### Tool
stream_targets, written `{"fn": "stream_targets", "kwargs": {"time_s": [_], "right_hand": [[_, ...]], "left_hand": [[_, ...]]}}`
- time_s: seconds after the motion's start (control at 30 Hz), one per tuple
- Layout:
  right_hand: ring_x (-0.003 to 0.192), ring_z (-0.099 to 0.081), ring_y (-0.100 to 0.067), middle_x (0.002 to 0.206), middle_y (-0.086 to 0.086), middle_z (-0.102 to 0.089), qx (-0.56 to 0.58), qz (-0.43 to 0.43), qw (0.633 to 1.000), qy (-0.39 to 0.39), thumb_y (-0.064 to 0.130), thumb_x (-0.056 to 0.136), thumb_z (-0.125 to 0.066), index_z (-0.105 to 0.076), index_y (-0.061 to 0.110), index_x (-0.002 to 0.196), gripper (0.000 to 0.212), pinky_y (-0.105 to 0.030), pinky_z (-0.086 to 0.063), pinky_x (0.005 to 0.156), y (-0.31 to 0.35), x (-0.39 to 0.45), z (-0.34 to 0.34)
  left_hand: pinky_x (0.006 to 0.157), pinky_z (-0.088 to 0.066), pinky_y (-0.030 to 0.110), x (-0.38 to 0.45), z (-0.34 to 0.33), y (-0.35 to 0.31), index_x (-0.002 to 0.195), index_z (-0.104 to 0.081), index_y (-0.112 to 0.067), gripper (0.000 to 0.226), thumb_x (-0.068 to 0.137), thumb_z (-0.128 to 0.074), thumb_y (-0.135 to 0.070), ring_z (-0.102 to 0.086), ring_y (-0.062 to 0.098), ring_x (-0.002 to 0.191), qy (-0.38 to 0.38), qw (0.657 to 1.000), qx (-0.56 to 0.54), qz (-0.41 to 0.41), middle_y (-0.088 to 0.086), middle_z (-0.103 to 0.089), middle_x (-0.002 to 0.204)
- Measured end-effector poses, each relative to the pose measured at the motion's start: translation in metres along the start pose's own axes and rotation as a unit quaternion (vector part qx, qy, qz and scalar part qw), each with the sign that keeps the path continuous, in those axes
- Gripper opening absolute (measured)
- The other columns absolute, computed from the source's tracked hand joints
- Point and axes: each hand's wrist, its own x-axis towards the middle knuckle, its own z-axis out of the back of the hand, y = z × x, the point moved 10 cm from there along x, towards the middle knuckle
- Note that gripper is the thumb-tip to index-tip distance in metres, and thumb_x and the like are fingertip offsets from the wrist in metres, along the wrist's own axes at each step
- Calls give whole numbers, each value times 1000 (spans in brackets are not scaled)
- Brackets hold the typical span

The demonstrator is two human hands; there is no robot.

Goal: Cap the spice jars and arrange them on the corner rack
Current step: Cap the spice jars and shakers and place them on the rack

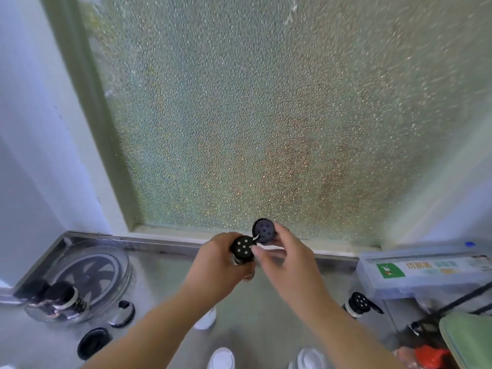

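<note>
My left hand grips a spice jar with a black shaker top of several holes, held up in front of the frosted window. My right hand pinches the jar's flip cap, which stands open and tilted back above the top. In the left corner stands the round clear corner rack with two black-capped jars on its near side. Another jar with its flip cap open stands on the steel counter at the right. Two uncapped white-filled jars stand at the bottom edge.
A loose black lid and a shiny metal lid lie on the counter by the rack. A white jar is half hidden under my left forearm. A clear plastic box and a green board fill the right side.
</note>
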Motion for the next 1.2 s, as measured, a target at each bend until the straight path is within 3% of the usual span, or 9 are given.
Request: {"fn": "stream_targets", "kwargs": {"time_s": [0.13,0.27,0.37,0.47,0.6,0.7,0.87,0.97,1.2], "right_hand": [[107,-60,-1,118,10,-62,-3,71,997,-4,38,81,-62,-41,26,136,60,-32,-50,94,40,-9,10],[118,-48,5,127,17,-51,-16,140,990,21,36,86,-57,-34,40,135,54,-19,-39,102,70,-22,10],[127,-31,13,137,12,-42,-49,189,979,61,39,89,-46,-40,29,136,49,-5,-22,106,87,-33,2],[129,-27,14,139,14,-37,-38,194,979,52,45,90,-43,-40,29,137,49,-3,-17,105,93,-39,7],[129,-31,11,137,15,-39,-45,209,976,46,45,94,-32,-42,28,136,46,-4,-20,105,102,-44,12],[126,-36,7,136,10,-44,-86,222,969,64,46,95,-29,-46,22,134,49,-8,-24,106,103,-45,12],[114,-50,5,122,13,-56,-56,165,974,146,32,88,-55,-50,29,125,38,-15,-40,99,95,-35,18],[106,-57,3,113,10,-61,-10,104,979,176,19,83,-66,-53,34,119,41,-21,-51,92,99,-27,21],[106,-59,1,114,17,-61,-20,72,985,155,28,79,-69,-54,38,121,45,-29,-45,99,110,-19,27]], "left_hand": [[61,-44,23,-7,25,-27,77,-63,-17,17,62,-70,-13,-60,13,72,-9,999,31,-4,0,-66,76],[57,-47,25,-16,38,-39,73,-63,-15,20,55,-67,-6,-62,17,66,-12,999,30,9,5,-69,71],[59,-52,31,-21,44,-43,73,-65,-15,20,53,-63,-12,-66,21,66,-12,1000,5,16,9,-71,70],[70,-54,38,-28,51,-49,75,-65,-14,25,52,-63,-24,-67,22,75,-21,999,-32,19,7,-71,72],[67,-53,34,-38,59,-64,71,-65,-17,24,50,-64,-29,-64,16,71,-33,998,-52,4,5,-69,69],[69,-53,39,-41,60,-67,73,-66,-13,29,49,-64,-29,-64,23,73,-36,999,-32,-12,8,-69,71],[74,-52,38,-42,53,-68,84,-64,-17,35,51,-67,-27,-65,22,77,-7,1000,-7,-26,8,-69,79],[73,-50,24,-39,54,-68,100,-46,-24,52,58,-76,-14,-62,5,77,-8,999,-32,-37,-2,-67,84],[74,-49,18,-50,68,-57,84,-45,-31,45,61,-81,-17,-60,-1,78,-91,988,-117,-45,-10,-62,86]]}}
